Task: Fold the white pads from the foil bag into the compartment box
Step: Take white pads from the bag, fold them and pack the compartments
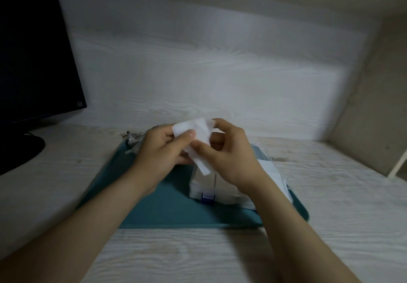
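A white pad (199,138) is held up above the teal mat (167,205), partly folded, with one end hanging down. My left hand (163,152) pinches its left part with thumb on top. My right hand (224,150) grips its right side, thumb pressed against the lower fold. Below the hands sits the clear compartment box (203,187) with a blue latch at its front; my right hand and wrist hide its right part. The crumpled foil bag (133,140) lies at the mat's far left corner, behind my left hand.
A dark monitor (33,62) on a round base stands at the left on the pale wood-grain desk (198,256). White sheets (271,170) lie at the mat's right side. A beige side panel (370,106) closes the right; a wall stands behind.
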Motion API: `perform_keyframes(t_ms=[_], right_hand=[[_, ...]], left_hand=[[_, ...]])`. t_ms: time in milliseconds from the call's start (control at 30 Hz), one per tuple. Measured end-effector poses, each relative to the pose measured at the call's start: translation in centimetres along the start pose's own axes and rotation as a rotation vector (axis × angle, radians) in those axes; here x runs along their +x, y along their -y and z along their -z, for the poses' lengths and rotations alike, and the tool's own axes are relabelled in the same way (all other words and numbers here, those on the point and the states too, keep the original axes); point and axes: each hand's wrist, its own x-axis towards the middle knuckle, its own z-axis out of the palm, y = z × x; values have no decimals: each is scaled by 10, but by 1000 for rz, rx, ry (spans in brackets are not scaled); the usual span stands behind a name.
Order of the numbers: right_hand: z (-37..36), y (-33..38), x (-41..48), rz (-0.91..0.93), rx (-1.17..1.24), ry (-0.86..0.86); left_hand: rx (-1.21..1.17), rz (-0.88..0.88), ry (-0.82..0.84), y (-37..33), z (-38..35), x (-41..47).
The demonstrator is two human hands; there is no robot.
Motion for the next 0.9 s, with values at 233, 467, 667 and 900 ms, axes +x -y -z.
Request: perform_keyframes(t_ms=[233, 467, 667, 900], right_hand=[[4, -2, 5, -63, 108, -242], [2, 2, 2, -45, 273, -263], [3, -10, 5, -44, -168, -365], [2, -12, 5, -11, -333, -331]], left_hand=[[-173, 128, -103, 2, 9, 8], [-145, 163, 76, 7, 5, 7], [-58, 202, 111, 13, 6, 9], [-96, 244, 122, 14, 5, 9]])
